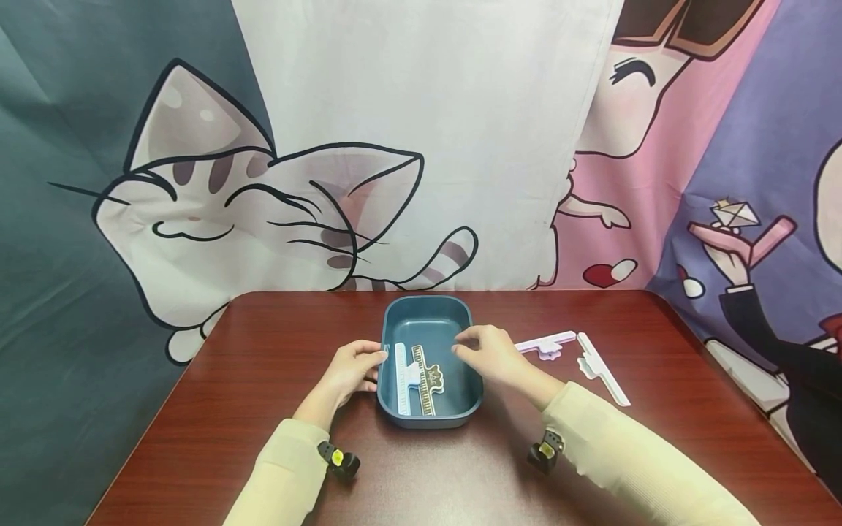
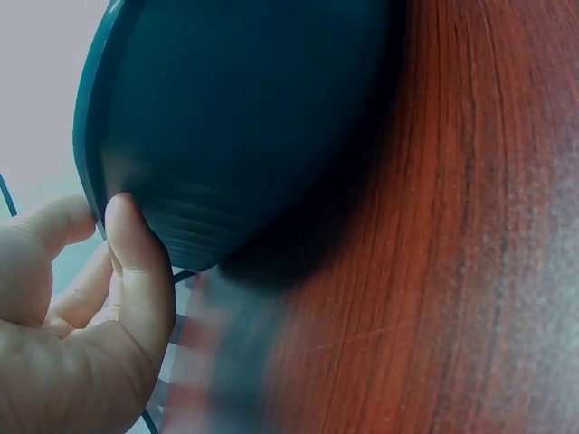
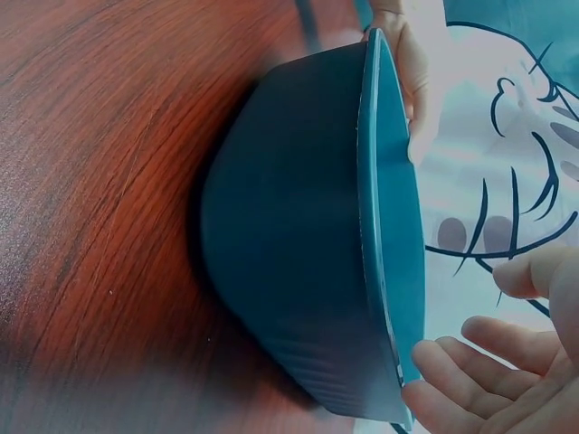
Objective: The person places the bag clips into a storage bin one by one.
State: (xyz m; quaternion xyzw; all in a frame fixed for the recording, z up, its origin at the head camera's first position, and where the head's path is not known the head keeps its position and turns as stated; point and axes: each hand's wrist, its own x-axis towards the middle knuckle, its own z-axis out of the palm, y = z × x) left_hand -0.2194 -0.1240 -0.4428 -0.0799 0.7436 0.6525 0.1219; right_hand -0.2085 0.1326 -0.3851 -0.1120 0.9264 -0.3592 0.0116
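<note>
A dark blue plastic bin [image 1: 430, 421] stands on the table with two long flat clips inside. One is a light blue clip [image 1: 402, 380]; beside it lies a black-and-gold keyboard-patterned clip [image 1: 426, 387] with a crown-shaped handle. My left hand [image 1: 351, 372] pinches the bin's left rim, thumb and fingers on either side of the wall, as the left wrist view also shows. Over the opposite rim, my right hand [image 1: 490, 354] holds nothing, its fingers loosely bent and apart in the right wrist view. The clips are hidden in both wrist views.
Right of the bin, a lilac clip [image 1: 547, 343] and a white clip [image 1: 603, 369] lie on the reddish-brown table [image 1: 276, 351]. The lilac one is partly behind my right hand. A cartoon-printed cloth [image 1: 434, 88] hangs behind the table's far edge.
</note>
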